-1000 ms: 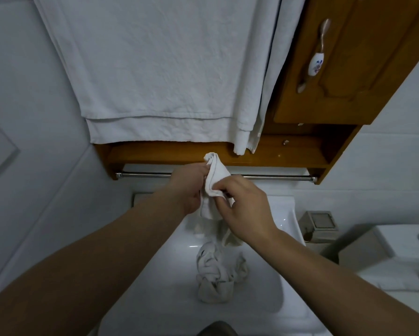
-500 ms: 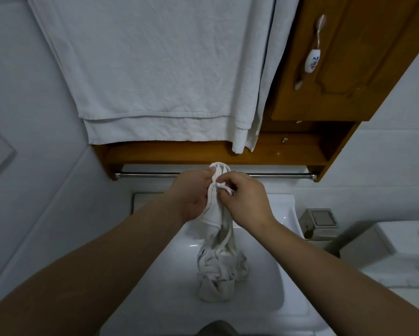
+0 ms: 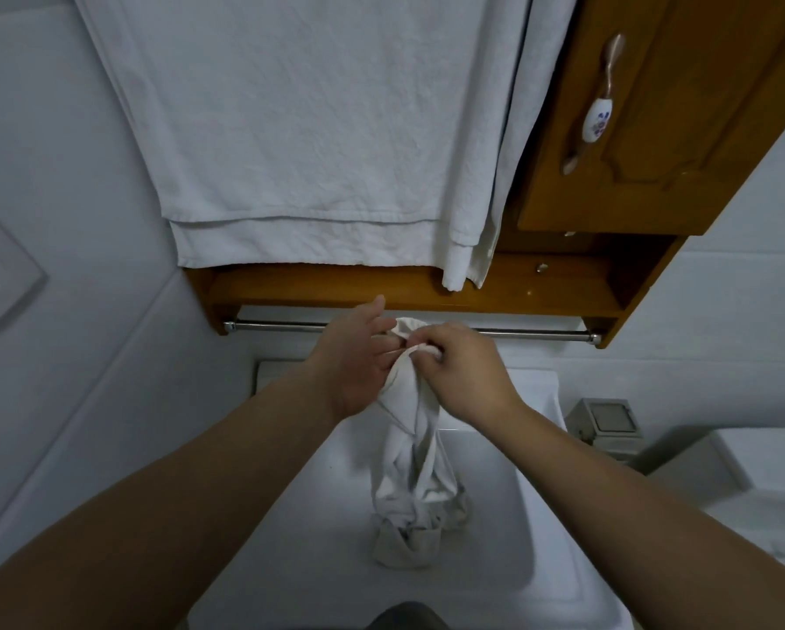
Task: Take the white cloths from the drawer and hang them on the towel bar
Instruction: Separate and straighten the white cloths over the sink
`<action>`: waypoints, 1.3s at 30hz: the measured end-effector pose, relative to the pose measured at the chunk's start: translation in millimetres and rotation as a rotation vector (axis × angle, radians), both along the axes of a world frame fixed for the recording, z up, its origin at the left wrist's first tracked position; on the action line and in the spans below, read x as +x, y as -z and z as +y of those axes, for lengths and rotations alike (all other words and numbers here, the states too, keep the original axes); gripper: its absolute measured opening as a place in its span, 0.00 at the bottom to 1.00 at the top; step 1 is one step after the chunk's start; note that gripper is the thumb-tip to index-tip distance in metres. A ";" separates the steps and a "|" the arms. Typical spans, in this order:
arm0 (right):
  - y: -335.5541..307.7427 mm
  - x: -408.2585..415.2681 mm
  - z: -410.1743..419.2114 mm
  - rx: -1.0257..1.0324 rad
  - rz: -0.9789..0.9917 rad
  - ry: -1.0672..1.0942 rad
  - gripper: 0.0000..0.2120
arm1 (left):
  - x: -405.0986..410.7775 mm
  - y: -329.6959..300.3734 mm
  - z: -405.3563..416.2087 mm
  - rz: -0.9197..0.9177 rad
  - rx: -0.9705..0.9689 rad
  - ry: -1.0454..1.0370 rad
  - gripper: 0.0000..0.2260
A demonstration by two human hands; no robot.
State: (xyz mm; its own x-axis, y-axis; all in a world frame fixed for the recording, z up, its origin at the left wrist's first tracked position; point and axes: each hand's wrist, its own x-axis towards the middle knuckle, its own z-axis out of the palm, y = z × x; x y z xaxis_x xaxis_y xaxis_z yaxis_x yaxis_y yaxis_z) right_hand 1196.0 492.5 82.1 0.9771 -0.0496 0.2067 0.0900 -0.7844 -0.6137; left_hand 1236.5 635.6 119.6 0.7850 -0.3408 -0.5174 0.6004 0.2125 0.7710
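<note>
Over sink (image 3: 536, 561), white cloth (image 3: 409, 452) hangs below right hand (image 3: 461, 372) grip.

A white cloth (image 3: 411, 429) hangs bunched and twisted into a loose rope, its top end pinched just in front of the towel bar (image 3: 536, 333) and its lower end piled in crumpled folds on the basin below. The towel bar is a thin, shiny metal rod running level under the wooden shelf, bare along the length that shows.
</note>
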 end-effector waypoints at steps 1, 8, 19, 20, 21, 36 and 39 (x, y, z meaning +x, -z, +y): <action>-4.1 2.6 -2.9 0.104 0.007 0.043 0.09 | -2.4 0.5 1.3 -0.017 0.002 0.040 0.15; -18.2 10.3 -17.4 0.595 0.110 0.210 0.06 | -16.5 11.3 -4.6 -0.287 0.203 0.221 0.13; -38.6 8.4 -21.6 1.116 0.206 0.272 0.06 | -23.2 18.7 -6.7 -0.542 0.434 -0.062 0.06; -38.3 8.6 -22.3 1.167 0.216 0.280 0.06 | -25.3 18.3 -6.9 -0.553 0.431 -0.056 0.04; -38.0 9.1 -23.0 1.216 0.225 0.285 0.07 | -27.1 18.1 -7.1 -0.561 0.436 -0.056 0.02; -34.0 -1.2 -15.3 1.076 0.250 0.374 0.17 | -24.5 22.7 2.6 -0.726 0.654 -0.210 0.17; -36.3 -4.6 -15.2 0.940 0.136 0.438 0.11 | -18.2 25.5 8.0 -0.773 0.724 -0.225 0.21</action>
